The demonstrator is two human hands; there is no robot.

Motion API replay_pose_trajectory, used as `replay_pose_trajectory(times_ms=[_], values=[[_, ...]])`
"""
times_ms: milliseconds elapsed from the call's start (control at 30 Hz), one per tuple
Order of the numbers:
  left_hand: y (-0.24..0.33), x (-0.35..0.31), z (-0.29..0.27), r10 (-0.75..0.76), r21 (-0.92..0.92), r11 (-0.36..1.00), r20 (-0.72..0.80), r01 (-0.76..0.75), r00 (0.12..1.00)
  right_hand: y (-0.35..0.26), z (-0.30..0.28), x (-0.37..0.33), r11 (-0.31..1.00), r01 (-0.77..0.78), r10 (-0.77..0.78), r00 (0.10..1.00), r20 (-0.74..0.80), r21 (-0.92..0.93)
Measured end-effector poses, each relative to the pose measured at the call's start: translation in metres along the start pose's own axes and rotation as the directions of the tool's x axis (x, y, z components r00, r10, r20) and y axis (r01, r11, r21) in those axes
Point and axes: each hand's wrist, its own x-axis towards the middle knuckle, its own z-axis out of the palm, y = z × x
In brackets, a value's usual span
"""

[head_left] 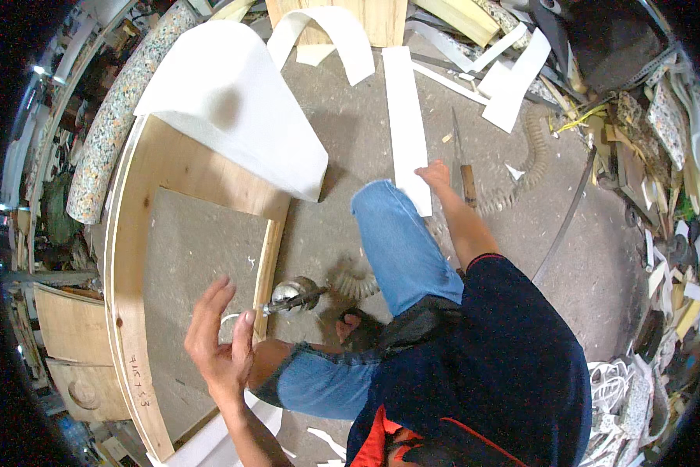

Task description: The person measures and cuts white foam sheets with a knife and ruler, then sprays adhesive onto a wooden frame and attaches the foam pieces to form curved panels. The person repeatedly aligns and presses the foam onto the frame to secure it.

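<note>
My left hand is raised above the curved wooden frame, its fingers apart and no held thing showing in it. A thin white curved piece partly shows behind its thumb. Close to that thumb, a metal spray gun with a round cup is beside the frame's inner rail. My right hand grips the edge of a long white foam strip near its lower end. Right of this hand lies a long knife with a wooden handle. A large white foam sheet covers the frame's far end.
A coiled clear hose runs over the concrete floor. A speckled foam roll leans at the left. Foam offcuts and wood scraps pile up at the right, and a curled white strip lies at the back.
</note>
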Motion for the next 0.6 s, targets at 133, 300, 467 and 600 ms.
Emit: replay_pose_trajectory(times_ms=[133, 300, 467, 600], values=[[-0.006, 0.033, 0.024, -0.135, -0.208, 0.962, 0.199, 0.176, 0.971, -0.012, -0.034, -0.007, 0.854, 0.146, -0.202, 0.977, 0.061, 0.500], [0.013, 0.109, 0.086, -0.094, -0.547, 0.799, 0.296, 0.249, 0.951, -0.065, -0.151, -0.113, 0.619, 0.647, -0.536, 0.763, -0.362, 0.446], [0.078, 0.178, 0.110, -0.004, -0.624, 0.764, 0.250, 0.165, 0.968, -0.145, -0.236, -0.259, 0.174, 0.984, -0.949, 0.157, -0.273, -0.039], [0.082, 0.170, 0.096, 0.015, -0.626, 0.780, 0.068, 0.032, 0.998, -0.186, -0.262, -0.289, -0.086, 0.977, -0.996, -0.078, -0.051, 0.197]])
